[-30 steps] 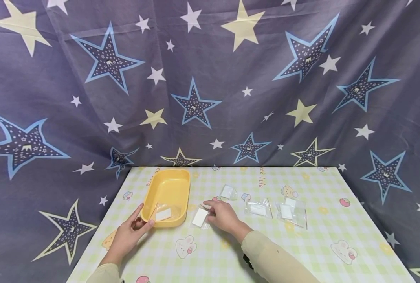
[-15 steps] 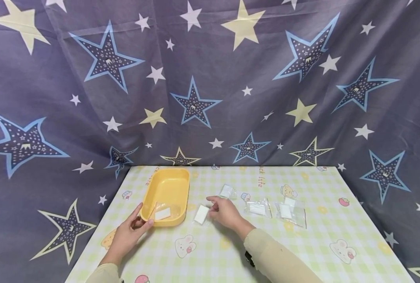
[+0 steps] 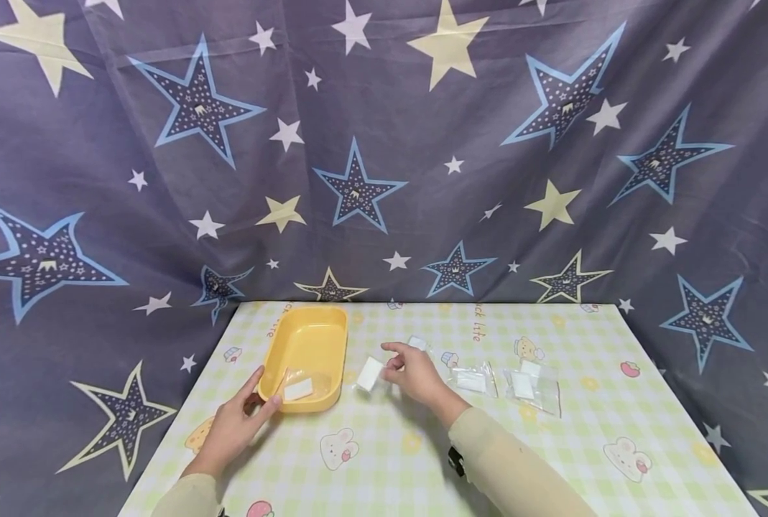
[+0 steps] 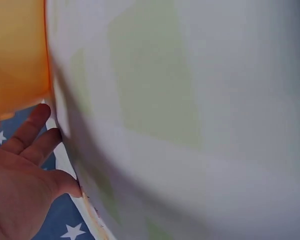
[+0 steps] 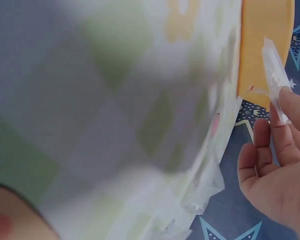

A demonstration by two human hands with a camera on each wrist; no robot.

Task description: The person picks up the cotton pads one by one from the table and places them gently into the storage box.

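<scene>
My right hand (image 3: 416, 377) pinches a small clear plastic bag with a white rectangular piece (image 3: 370, 373) inside, between thumb and fingers. In the right wrist view, this bag (image 5: 275, 72) is seen nearly edge-on and raised above the table. My left hand (image 3: 235, 427) grips the near left corner of a yellow tray (image 3: 345, 352), its thumb at the near rim and a finger at the left side. Inside the tray, at the near end, lies another clear bag with a white piece (image 3: 297, 390). The left wrist view shows the tray (image 4: 20, 55) beside my fingers.
Right of my right hand lie more bagged white pieces: one bag (image 3: 473, 380) and, farther right, an overlapping group (image 3: 531, 386). Another bag (image 3: 417, 342) sits behind the right hand, partly hidden. A checked cloth (image 3: 487, 459) covers the table; a starry curtain (image 3: 384, 93) hangs behind.
The right hand has lifted the bagged white piece off the table and moved it slightly away from me. The left hand and the tray have stayed in place.
</scene>
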